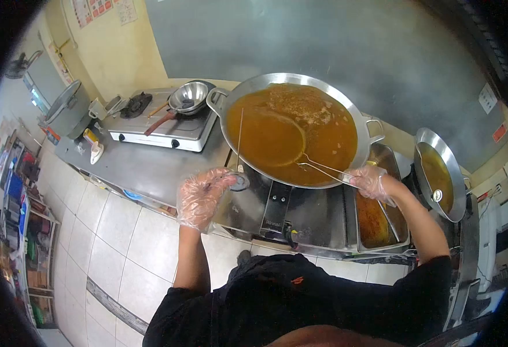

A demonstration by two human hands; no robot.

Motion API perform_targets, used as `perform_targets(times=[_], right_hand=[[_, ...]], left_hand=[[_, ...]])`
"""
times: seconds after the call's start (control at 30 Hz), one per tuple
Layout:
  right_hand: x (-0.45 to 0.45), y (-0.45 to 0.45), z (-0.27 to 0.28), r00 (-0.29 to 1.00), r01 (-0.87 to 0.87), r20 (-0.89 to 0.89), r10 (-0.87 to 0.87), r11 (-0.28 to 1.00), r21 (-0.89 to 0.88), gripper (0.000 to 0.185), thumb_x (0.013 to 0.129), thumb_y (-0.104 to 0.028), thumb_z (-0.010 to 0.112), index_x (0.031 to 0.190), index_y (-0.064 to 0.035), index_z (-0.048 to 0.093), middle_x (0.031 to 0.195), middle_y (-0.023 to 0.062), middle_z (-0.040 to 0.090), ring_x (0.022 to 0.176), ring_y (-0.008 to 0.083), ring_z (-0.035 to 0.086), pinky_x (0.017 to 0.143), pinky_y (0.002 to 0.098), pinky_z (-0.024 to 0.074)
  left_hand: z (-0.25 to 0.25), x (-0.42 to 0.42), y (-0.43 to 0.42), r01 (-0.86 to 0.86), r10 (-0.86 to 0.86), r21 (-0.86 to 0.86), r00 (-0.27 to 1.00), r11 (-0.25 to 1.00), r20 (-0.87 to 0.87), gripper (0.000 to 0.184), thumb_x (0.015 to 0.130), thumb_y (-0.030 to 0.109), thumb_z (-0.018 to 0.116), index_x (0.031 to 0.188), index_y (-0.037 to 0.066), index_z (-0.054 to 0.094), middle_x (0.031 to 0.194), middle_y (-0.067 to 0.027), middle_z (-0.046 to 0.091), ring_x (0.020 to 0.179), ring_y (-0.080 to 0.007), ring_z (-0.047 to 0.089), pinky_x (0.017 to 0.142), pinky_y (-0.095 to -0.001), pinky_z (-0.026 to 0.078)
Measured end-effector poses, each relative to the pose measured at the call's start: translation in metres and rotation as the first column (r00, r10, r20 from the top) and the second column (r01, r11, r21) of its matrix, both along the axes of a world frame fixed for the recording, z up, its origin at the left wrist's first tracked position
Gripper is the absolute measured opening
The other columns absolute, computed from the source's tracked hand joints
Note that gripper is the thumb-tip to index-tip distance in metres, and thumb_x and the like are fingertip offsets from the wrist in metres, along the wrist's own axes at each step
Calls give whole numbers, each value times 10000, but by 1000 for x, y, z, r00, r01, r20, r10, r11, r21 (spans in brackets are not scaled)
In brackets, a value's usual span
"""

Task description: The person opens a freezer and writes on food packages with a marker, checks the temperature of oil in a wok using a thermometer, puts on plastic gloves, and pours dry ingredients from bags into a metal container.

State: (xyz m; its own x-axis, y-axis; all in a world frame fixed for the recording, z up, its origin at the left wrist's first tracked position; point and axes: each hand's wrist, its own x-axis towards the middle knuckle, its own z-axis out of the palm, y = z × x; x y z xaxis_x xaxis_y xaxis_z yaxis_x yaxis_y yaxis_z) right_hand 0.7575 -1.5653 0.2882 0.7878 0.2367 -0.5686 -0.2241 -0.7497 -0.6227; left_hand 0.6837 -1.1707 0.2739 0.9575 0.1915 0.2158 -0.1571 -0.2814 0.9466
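Note:
My left hand (205, 194), in a clear plastic glove, is closed around the round head of what looks like a dial thermometer (239, 141). Its long thin stem points up, in front of the left side of a wide metal wok (363, 144). Brown oil (254, 136) fills much of this wok, with pale foam and bits floating at the far side. My right hand (372, 182), also gloved, grips the wire handle of a large round skimmer (320, 168) at the wok's near right rim. The skimmer's hoop lies in the oil.
To the left, a white gas stove (161, 139) carries a metal bowl (188, 95) and a wooden-handled pan (164, 121). At right are a rectangular tray of oily liquid (372, 222) and a second wok (459, 208) with a ladle (437, 195). A grey pot (69, 110) stands far left.

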Motion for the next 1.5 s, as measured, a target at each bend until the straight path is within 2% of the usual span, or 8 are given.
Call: perform_targets(times=[0.1, 0.33, 0.5, 0.53, 0.8, 1.0, 1.23, 1.5], right_hand=[[2, 22, -20, 987, -24, 159, 16, 998, 51, 315, 980, -206, 478, 1259, -85, 562, 578, -22, 410, 496, 91, 373, 448, 281, 324], [-41, 8, 7, 991, 118, 48, -123, 988, 104, 378, 963, -284, 512, 1258, -52, 556, 630, -17, 428, 536, 88, 383, 474, 255, 341], [-57, -8, -13, 975, 157, 135, -178, 976, 151, 405, 933, -323, 569, 1228, -46, 585, 621, -33, 425, 500, 78, 380, 437, 233, 311], [-64, -12, -3, 961, 265, 9, -276, 928, 261, 405, 929, -313, 580, 1229, -42, 584, 630, -36, 434, 505, 73, 381, 437, 221, 308], [-99, -86, -12, 920, 383, -41, -391, 867, 319, 444, 919, -321, 597, 1235, -9, 570, 670, -32, 462, 497, 61, 397, 448, 204, 336], [-139, -135, -17, 895, 371, 130, -428, 873, 318, 456, 919, -359, 593, 1294, -104, 551, 677, -46, 465, 491, 42, 381, 440, 197, 320], [-183, -172, -54, 759, 398, 436, -484, 874, 277, 485, 932, -341, 554, 1335, -78, 500, 637, -57, 465, 502, 27, 374, 452, 190, 298], [-224, -222, -101, 632, 531, 262, -729, 654, 539, 498, 925, -285, 597, 1373, -114, 461, 803, -65, 516, 612, 21, 419, 516, 157, 335]], left_hand=[[-3, 9, -2, -18, 17, 39, 999, 999, 45, 163, 753, 65, 769, 900, 18, 717, 842, -79, 678, 748, -130, 608, 684, -268, 487], [-11, 16, -4, -31, -9, 122, 950, 992, 312, 191, 695, 15, 785, 871, 28, 712, 807, -30, 522, 763, -153, 529, 691, -297, 463], [-16, 28, -13, -9, -19, 136, 979, 991, 204, 186, 698, 26, 786, 868, 26, 713, 809, -29, 519, 773, -159, 520, 710, -301, 454], [-12, 29, -14, -4, -37, 192, 976, 981, 214, 181, 699, 35, 786, 864, 25, 714, 809, -30, 516, 773, -160, 516, 711, -300, 451], [-16, 36, -40, 141, -173, 192, 972, 971, 156, 126, 733, 55, 754, 847, 25, 711, 803, -53, 557, 762, -177, 524, 702, -305, 443], [-16, 34, -74, 204, -239, 316, 968, 926, 75, 113, 751, 110, 737, 836, 39, 714, 792, -83, 595, 739, -204, 552, 685, -322, 444], [-29, 45, -112, 243, -230, 395, 970, 886, -81, 160, 740, 192, 741, 841, 69, 728, 747, -116, 604, 751, -280, 570, 697, -373, 446], [-34, 68, -141, 245, -224, 621, 968, 744, -114, 163, 727, 204, 754, 805, 63, 731, 766, -121, 622, 803, -287, 582, 728, -383, 449]])
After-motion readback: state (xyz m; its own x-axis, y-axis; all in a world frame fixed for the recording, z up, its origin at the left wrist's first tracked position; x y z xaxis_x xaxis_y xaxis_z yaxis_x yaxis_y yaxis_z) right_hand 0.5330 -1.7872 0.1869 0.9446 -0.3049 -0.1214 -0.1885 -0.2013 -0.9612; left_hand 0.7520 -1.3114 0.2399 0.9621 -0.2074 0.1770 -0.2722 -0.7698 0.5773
